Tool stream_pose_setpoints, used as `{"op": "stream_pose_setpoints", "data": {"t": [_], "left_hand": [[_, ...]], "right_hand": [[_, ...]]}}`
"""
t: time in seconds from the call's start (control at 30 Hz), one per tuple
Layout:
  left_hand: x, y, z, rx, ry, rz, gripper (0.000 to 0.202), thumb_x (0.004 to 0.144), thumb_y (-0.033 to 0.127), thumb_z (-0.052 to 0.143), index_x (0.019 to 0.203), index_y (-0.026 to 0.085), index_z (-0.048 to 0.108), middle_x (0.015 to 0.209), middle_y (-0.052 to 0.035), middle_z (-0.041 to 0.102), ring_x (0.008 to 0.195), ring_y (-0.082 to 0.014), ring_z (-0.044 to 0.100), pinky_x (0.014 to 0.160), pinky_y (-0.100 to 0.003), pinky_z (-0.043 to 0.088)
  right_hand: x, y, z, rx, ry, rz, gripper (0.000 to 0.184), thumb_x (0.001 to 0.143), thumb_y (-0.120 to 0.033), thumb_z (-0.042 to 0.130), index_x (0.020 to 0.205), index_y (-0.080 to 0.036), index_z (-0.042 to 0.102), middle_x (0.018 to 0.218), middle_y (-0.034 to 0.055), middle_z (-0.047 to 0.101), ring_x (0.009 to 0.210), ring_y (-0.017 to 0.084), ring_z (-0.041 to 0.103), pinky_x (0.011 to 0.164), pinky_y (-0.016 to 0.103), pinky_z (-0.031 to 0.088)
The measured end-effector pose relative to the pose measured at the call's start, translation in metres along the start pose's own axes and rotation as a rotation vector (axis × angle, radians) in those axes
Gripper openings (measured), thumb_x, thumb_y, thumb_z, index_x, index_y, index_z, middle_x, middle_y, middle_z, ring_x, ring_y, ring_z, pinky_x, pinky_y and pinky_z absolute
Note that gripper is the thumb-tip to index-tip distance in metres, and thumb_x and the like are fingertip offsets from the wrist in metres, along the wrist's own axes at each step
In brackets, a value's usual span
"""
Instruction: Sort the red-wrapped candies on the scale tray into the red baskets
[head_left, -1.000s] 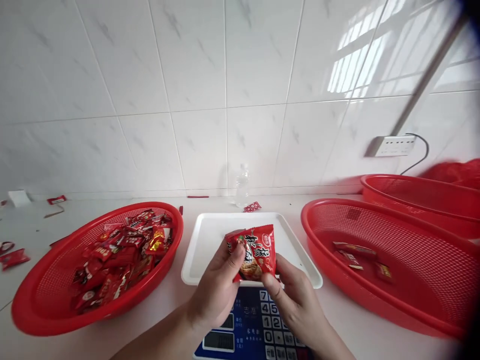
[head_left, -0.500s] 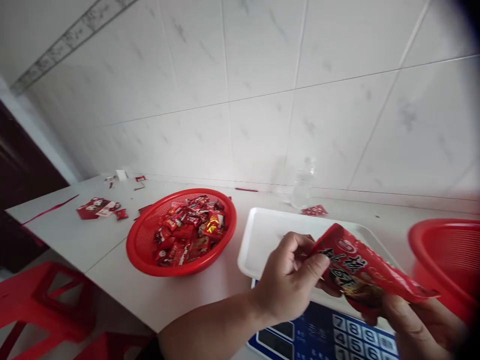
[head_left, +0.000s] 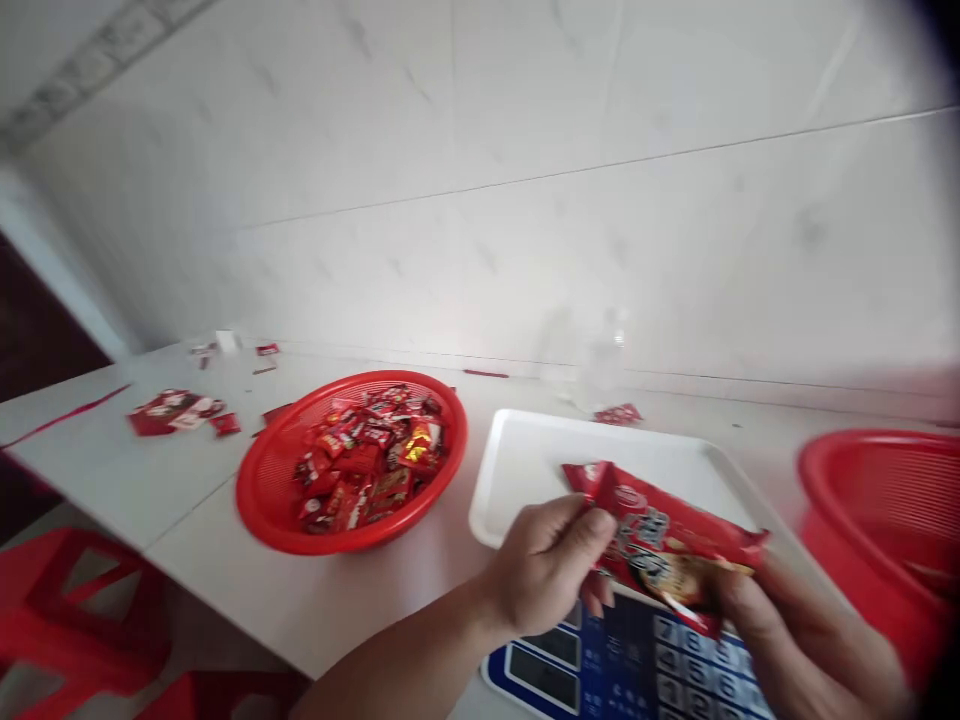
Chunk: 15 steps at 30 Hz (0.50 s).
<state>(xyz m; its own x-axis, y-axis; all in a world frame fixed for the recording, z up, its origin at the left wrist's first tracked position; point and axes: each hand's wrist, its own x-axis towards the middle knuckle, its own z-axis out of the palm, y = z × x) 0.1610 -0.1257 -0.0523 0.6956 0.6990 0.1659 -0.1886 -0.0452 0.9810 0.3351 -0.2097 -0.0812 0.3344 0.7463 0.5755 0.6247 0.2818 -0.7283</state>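
Note:
A red snack packet (head_left: 664, 545) with printed lettering is held between both my hands, above a blue scale keypad (head_left: 637, 665). My left hand (head_left: 551, 565) pinches the packet's left end, fingers closed. My right hand (head_left: 795, 640) grips its right end from below, fingers closed. Behind the packet lies a white tray (head_left: 525, 460) on the scale. To the left stands a red basket (head_left: 262, 490) heaped with several small red packets (head_left: 371, 460).
A second red basket (head_left: 877, 490) sits at the right edge. A clear plastic bottle (head_left: 604, 370) stands by the tiled wall. Loose red wrappers (head_left: 172, 410) lie at the table's far left. Red stools (head_left: 82, 620) stand below the table edge.
The view has swung left and blurred. The packet has tilted from upright to lying nearly flat, lower over the keypad, with both hands still on it.

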Motion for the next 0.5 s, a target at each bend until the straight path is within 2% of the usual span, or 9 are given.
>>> {"op": "stream_pose_setpoints", "data": {"t": [0.07,0.17,0.27,0.37,0.5], "left_hand": [[-0.004,0.002,0.001,0.046,0.061,0.024,0.055,0.088,0.071,0.047,0.079,0.017,0.053,0.057,0.0014,0.053,0.045,-0.0081,0.051,0.043,-0.018,0.043],[-0.009,0.006,0.001,0.067,0.052,0.030,0.049,0.093,0.063,0.046,0.080,0.017,0.056,0.064,-0.0006,0.056,0.053,-0.0105,0.054,0.047,-0.020,0.046],[-0.013,0.011,0.000,0.077,-0.010,0.035,0.046,0.095,0.058,0.045,0.075,0.018,0.056,0.065,-0.0016,0.056,0.056,-0.0121,0.053,0.050,-0.021,0.047],[-0.015,0.013,0.000,0.101,-0.033,0.059,0.045,0.097,0.055,0.044,0.074,0.019,0.058,0.066,-0.0018,0.055,0.058,-0.0132,0.052,0.051,-0.022,0.048],[-0.017,0.014,-0.001,0.136,-0.024,0.104,0.042,0.097,0.051,0.045,0.074,0.020,0.060,0.068,-0.0018,0.055,0.059,-0.0134,0.052,0.052,-0.022,0.049]], "right_hand": [[0.004,-0.022,-0.002,0.040,-0.056,-0.023,0.034,0.092,-0.050,0.055,0.088,-0.022,0.073,0.072,0.0044,0.074,0.061,0.021,0.070,0.051,0.024,0.056],[0.009,-0.040,-0.002,0.062,-0.042,-0.005,0.037,0.095,-0.047,0.050,0.080,-0.020,0.070,0.062,0.0015,0.068,0.052,0.016,0.063,0.046,0.022,0.050],[0.007,-0.044,-0.002,0.034,-0.018,0.018,0.043,0.095,-0.049,0.050,0.067,-0.019,0.063,0.052,-0.0010,0.058,0.044,0.012,0.051,0.041,0.021,0.041],[0.005,-0.044,-0.003,-0.002,0.039,0.012,0.052,0.095,-0.051,0.050,0.053,-0.020,0.047,0.045,-0.0039,0.045,0.041,0.009,0.039,0.037,0.020,0.032],[0.004,-0.046,-0.003,0.035,0.075,-0.044,0.050,0.096,-0.048,0.051,0.054,-0.021,0.043,0.046,-0.0050,0.042,0.041,0.009,0.035,0.037,0.021,0.028]]}}
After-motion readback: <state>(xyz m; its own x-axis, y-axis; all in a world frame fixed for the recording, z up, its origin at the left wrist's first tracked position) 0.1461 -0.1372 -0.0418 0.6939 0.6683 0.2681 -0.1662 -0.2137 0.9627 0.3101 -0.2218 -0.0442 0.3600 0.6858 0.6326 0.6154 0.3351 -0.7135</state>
